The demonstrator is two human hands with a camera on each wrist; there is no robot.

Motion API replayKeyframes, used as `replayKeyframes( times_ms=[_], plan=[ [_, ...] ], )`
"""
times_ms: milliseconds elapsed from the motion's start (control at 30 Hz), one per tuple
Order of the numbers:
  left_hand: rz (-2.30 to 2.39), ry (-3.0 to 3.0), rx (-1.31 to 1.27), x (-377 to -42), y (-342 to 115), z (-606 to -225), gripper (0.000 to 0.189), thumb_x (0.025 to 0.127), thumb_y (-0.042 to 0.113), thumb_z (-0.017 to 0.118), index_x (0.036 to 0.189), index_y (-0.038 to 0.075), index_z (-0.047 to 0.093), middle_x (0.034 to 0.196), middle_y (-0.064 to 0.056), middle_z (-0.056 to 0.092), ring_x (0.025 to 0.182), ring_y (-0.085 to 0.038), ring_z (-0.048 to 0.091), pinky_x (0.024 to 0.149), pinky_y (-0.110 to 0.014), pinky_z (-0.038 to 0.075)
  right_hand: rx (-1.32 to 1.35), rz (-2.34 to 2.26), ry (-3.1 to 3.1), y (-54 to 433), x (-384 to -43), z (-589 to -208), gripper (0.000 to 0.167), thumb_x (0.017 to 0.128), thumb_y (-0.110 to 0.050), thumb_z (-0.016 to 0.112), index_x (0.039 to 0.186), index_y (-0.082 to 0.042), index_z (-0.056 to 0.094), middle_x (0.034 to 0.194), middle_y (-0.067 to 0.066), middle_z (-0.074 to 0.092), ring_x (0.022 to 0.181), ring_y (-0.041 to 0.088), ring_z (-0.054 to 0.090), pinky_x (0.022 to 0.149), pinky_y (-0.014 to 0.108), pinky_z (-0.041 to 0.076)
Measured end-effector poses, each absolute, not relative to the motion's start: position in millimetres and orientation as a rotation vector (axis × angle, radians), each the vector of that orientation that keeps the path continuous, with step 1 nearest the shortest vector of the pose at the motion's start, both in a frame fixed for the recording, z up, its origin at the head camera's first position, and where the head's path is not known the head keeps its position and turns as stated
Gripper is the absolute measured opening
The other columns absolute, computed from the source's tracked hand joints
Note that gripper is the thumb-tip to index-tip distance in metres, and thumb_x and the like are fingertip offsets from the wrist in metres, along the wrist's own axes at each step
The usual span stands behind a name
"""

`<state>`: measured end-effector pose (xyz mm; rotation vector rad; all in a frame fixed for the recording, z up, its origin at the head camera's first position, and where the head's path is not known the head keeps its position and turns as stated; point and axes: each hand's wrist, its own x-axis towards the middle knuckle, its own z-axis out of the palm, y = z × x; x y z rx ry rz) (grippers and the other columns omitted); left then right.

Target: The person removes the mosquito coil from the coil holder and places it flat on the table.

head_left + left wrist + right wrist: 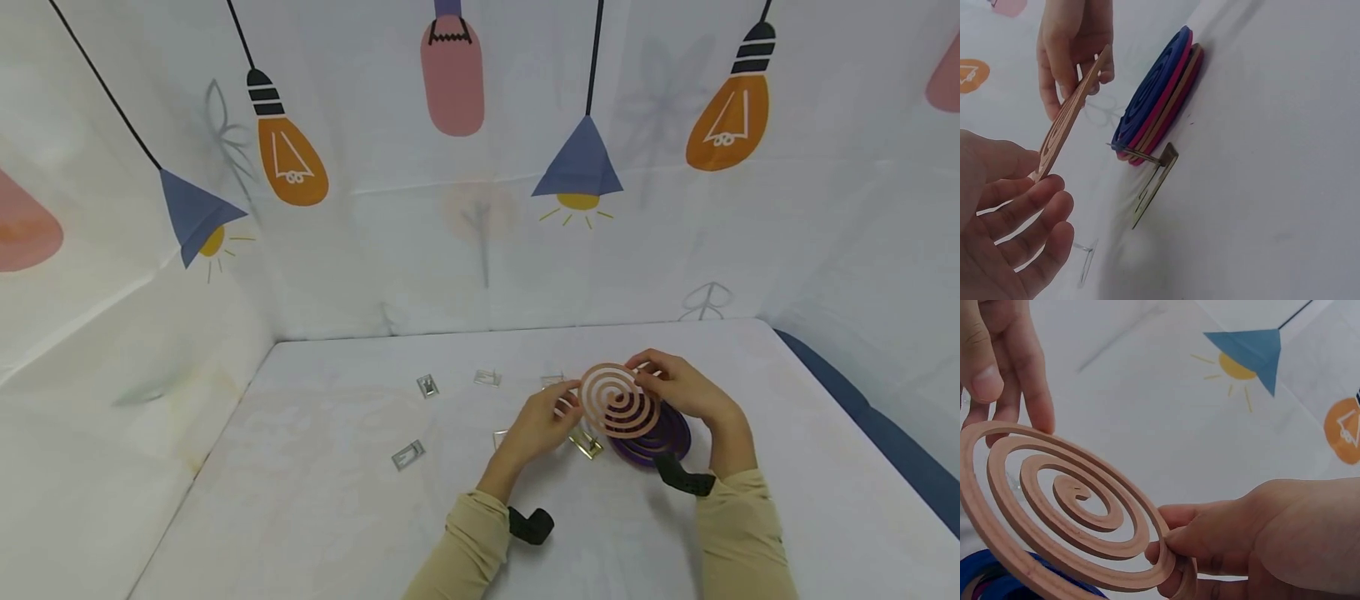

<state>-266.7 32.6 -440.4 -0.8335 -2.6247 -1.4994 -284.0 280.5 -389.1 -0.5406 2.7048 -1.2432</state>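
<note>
Between both hands a tan mosquito coil [619,400] is held up by its edge, tilted, its spiral gaps visible in the right wrist view. My right hand [678,385] pinches the right edge between thumb and fingers. At the opposite edge, my left hand [542,423] holds the coil with thumb and fingertips, the other fingers spread loosely below. Underneath, a stack of coils [1160,94] in blue, pink and tan lies on the table, partly covered by the held coil in the head view. A gold metal coil stand [1157,187] with a raised prong lies right beside the stack.
Several silver stands lie on the white table [300,500]: one at the back [427,386], another at its right [487,377], a third nearer the front [408,455]. One more [500,437] is partly hidden by the left hand. A printed white curtain [420,250] hangs behind.
</note>
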Motion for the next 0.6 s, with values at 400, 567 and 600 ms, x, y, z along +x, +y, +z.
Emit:
replayKeyframes(
  times_ms=[400, 567, 600],
  plan=[
    [-1.431, -2.631, -0.905, -264, 43, -449, 0.044, 0.09, 0.009, 0.058, 0.133, 0.0, 0.05, 0.103, -0.011, 0.066, 0.092, -0.016, 0.066, 0.079, -0.014, 0.05, -0.49, -1.191, 2.674, 291, -281, -389, 0.023, 0.098, -0.012, 0.049, 0.117, -0.001, 0.054, 0.102, 0.018, 0.063, 0.084, 0.015, 0.06, 0.069, 0.028, 0.05],
    [-1.425, -2.625, -0.94, -261, 46, -449, 0.044, 0.091, 0.012, 0.057, 0.132, -0.001, 0.05, 0.104, -0.012, 0.065, 0.093, -0.018, 0.066, 0.077, -0.014, 0.05, -0.49, -1.186, 2.657, 295, -279, -389, 0.023, 0.098, -0.012, 0.049, 0.116, -0.001, 0.054, 0.099, 0.017, 0.063, 0.082, 0.015, 0.059, 0.067, 0.029, 0.05],
    [-1.432, -2.622, -0.945, -260, 47, -449, 0.044, 0.091, 0.012, 0.057, 0.133, -0.001, 0.05, 0.104, -0.013, 0.064, 0.093, -0.019, 0.066, 0.077, -0.015, 0.051, -0.493, -1.188, 2.654, 295, -279, -389, 0.023, 0.097, -0.012, 0.048, 0.117, 0.0, 0.054, 0.099, 0.017, 0.063, 0.081, 0.015, 0.059, 0.066, 0.029, 0.05]
  ],
)
